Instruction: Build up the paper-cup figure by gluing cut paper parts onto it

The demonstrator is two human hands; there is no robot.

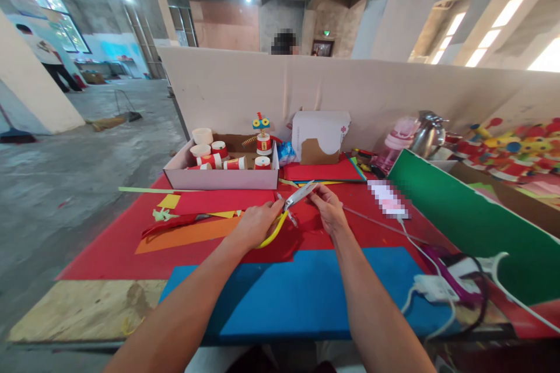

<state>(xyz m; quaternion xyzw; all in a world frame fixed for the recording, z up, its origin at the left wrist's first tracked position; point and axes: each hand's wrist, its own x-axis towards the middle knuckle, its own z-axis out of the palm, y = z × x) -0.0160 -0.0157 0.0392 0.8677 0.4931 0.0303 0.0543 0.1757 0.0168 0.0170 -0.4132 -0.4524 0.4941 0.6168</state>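
My left hand (258,222) is wrapped round the yellow handles of a pair of scissors (273,232), whose blades point up and to the right. Close to the blade tips, my right hand (327,205) is closed in a pinch; what sits between its fingers is too small to make out. Red paper (210,200) lies beneath and left of the hands. Beside it are an orange paper strip (184,235), a small yellow paper piece (168,201) and a second pair of scissors with red handles (168,225).
Behind the hands stands a white box (219,179) with paper cups and a cup figure (263,140). At right are a green board (472,221), a power strip (450,280) with cables, a pink bottle (399,139) and a metal jug (426,135). A blue sheet (280,297) covers the front edge.
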